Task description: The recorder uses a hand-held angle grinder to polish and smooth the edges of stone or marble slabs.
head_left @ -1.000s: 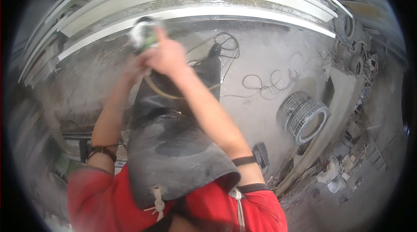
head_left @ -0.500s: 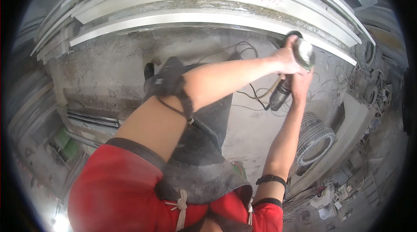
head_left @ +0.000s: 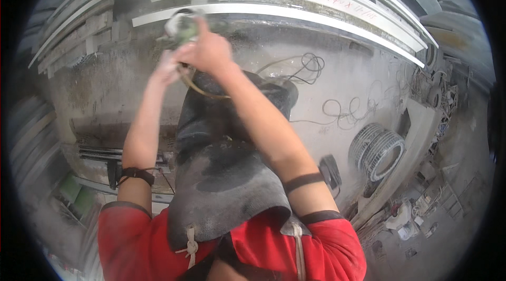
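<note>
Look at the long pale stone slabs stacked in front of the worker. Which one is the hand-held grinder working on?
The lowest, nearest slab: the grinder, gripped by the left hand and right hand, meets its left end. The slabs above lie farther back, untouched.

A dark, dusty apron hung down in the middle, tied over a red shirt. On the grey dusty floor lay loose black cables in coils. To the right, a ribbed tyre leaned near a pale beam. Small bits of rubbish lay at the lower right. Something green was at the lower left.
</note>
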A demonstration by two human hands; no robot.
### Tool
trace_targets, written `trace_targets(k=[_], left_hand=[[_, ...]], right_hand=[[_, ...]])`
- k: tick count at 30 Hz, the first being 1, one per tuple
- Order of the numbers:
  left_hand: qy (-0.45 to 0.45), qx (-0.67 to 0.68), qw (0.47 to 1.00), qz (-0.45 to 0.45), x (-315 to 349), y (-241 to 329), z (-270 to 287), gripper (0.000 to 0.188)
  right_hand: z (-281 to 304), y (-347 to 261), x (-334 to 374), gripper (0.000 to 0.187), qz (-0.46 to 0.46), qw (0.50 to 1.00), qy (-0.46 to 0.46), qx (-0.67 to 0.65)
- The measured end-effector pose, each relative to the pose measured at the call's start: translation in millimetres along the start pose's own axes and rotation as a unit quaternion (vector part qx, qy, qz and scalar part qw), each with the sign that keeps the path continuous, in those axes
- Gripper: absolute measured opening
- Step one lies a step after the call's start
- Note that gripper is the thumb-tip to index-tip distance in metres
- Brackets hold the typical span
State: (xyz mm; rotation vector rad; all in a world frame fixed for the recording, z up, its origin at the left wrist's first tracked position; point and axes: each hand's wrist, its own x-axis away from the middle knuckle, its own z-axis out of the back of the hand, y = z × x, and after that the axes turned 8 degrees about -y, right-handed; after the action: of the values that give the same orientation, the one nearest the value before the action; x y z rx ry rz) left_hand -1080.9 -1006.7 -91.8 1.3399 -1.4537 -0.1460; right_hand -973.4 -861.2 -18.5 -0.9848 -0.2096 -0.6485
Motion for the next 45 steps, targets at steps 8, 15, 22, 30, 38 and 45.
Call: trace_targets(k=[8,15,22,30,38,45], left_hand=[[-0.014,-0.007,0.999,0.048,-12.9,15.4,-53.2,0.032],[-0.167,-0.158,0.969,-0.089,-129.5,-24.6,-303.2,0.123],[-0.231,-0.23,0.943,0.064,-121.8,16.9,-305.9,0.135],[-0.091,-0.01,0.99,-0.103,-1.7,23.3,23.8,0.072],[-0.064,-0.015,0.977,-0.2,21.3,55.4,57.5,0.079],[-0.145,-0.061,0.988,0.01,27.0,77.2,70.4,0.055]], right_hand=[[15.6,29.9,6.8,0.109,-0.03,0.999,0.017,-0.006],[142.5,211.4,115.4,0.076,-0.042,0.952,0.221,-0.207],[147.6,216.9,110.4,0.068,-0.135,0.933,0.266,-0.201],[-54.0,-16.1,-16.8,0.103,0.062,0.992,0.082,-0.075],[-87.1,-57.7,-38.2,0.097,0.044,0.992,0.108,-0.04],[-82.7,-64.0,-36.5,0.089,0.1,0.983,0.152,-0.025]])
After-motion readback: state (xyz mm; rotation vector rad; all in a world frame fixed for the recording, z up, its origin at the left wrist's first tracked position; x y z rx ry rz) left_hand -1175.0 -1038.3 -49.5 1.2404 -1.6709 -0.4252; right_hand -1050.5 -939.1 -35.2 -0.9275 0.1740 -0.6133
